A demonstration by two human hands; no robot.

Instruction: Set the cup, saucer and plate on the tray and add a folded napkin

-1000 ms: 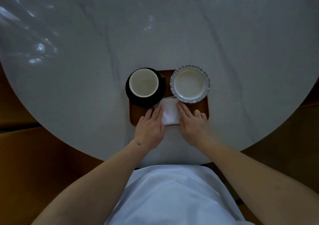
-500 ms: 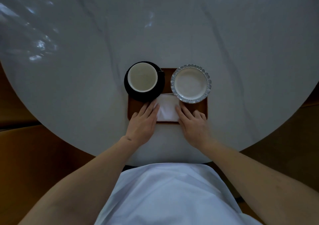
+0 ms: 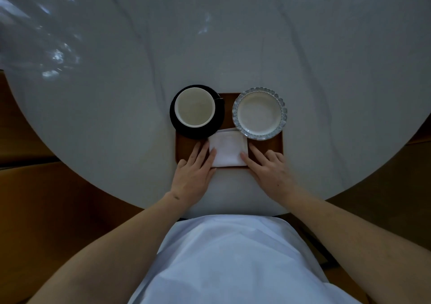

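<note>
Dim room, low light; round table [image 3: 233, 47] w/ pale grey marble-look top, faint darker veins, soft window-type glare upper left & upper right. Brown wooden floor or bench shows around the table edge on both sides, can't tell which. No brand, label or writing legible anywhere. Near the table's front edge sits a brown wooden tray [image 3: 275, 145], rectangular, rounded corners. On its left-rear corner: dark saucer [image 3: 177, 126], overhanging the tray's left edge, w/ white cup [image 3: 194, 107] upright on it, handle twd the right, inside looks empty. On the right-rear: pale plate [image 3: 259, 113] w/ grey-blue scalloped rim, also empty. Folded white napkin [image 3: 228, 148] lies flat at tray's front centre, roughly square; its rear corners touch or tuck just under the saucer & plate rims, a thin second layer peeks out at the rear edge. Left hand [image 3: 193, 175] flat, fingers straight & together, tips resting at the napkin's left edge, not gripping. Right hand [image 3: 271, 170] likewise flat, fingers straight & slightly spread, index tip at napkin's right edge, nothing held. Both forearms bare; white garment [image 3: 224, 261] in the lower foreground.
</note>
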